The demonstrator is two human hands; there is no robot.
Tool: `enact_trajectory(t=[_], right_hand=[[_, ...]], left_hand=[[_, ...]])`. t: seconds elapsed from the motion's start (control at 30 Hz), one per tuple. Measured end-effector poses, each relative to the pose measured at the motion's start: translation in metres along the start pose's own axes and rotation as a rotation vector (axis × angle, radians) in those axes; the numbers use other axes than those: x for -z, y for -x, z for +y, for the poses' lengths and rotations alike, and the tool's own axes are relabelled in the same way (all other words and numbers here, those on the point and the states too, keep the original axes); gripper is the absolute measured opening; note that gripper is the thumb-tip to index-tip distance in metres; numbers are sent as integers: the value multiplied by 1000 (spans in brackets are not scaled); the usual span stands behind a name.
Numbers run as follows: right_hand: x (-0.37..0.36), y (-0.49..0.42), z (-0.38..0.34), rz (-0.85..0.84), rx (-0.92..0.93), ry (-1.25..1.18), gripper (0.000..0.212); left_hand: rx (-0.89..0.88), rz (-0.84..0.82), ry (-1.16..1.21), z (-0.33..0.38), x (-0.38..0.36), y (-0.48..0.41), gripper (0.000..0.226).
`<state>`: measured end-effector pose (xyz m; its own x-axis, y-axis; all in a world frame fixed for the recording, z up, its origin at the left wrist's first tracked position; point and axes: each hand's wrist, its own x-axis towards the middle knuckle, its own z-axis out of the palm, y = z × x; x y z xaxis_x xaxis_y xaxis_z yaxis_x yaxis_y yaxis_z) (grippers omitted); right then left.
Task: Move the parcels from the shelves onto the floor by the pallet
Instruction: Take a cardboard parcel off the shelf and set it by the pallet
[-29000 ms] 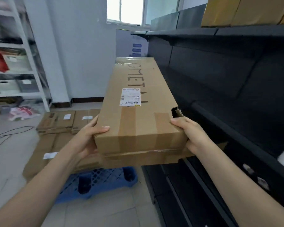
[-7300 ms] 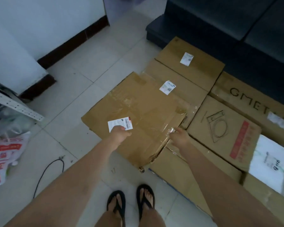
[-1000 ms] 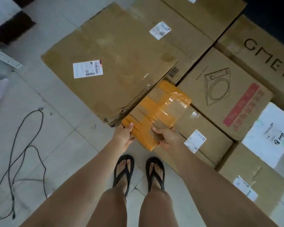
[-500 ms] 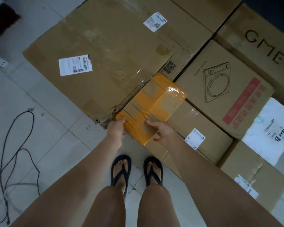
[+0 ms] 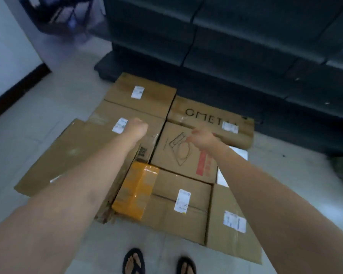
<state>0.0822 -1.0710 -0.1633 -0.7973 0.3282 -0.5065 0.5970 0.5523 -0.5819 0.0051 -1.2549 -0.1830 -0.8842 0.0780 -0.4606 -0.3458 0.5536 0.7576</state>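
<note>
Both of my hands have let go of the orange parcel that they were gripping half a second ago. My left hand now hangs in the air above the stack with its fingers curled loosely inward, holding nothing. My right hand hovers over the box with the washing-machine drawing, fingers spread and empty; it is blurred, so I cannot tell more. My view has also lifted, so the dark shelving shows again across the top.

The orange parcel lies flat on the low brown box with a white label, at that box's left edge, wedged against the torn edge of the big flat carton. Its long axis runs from near my feet away toward the shelving, leaning slightly right at the far end. Farther back lies the long box lettered GMET, lengthwise across my view. My sandals stand on the tiled floor just short of the stack.
</note>
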Motion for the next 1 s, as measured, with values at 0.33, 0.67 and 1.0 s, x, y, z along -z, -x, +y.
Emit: enact_trajectory(t=[0.33, 0.67, 1.0], right_hand=[[327, 221, 101, 467, 95, 309, 58], [573, 401, 309, 822, 141, 314, 50], [773, 352, 395, 936, 302, 156, 45]], left_hand=[[-864, -34, -191, 314, -140, 224, 37], [-1242, -23, -228, 474, -355, 465, 42], [-1234, 44, -387, 613, -478, 464, 37]])
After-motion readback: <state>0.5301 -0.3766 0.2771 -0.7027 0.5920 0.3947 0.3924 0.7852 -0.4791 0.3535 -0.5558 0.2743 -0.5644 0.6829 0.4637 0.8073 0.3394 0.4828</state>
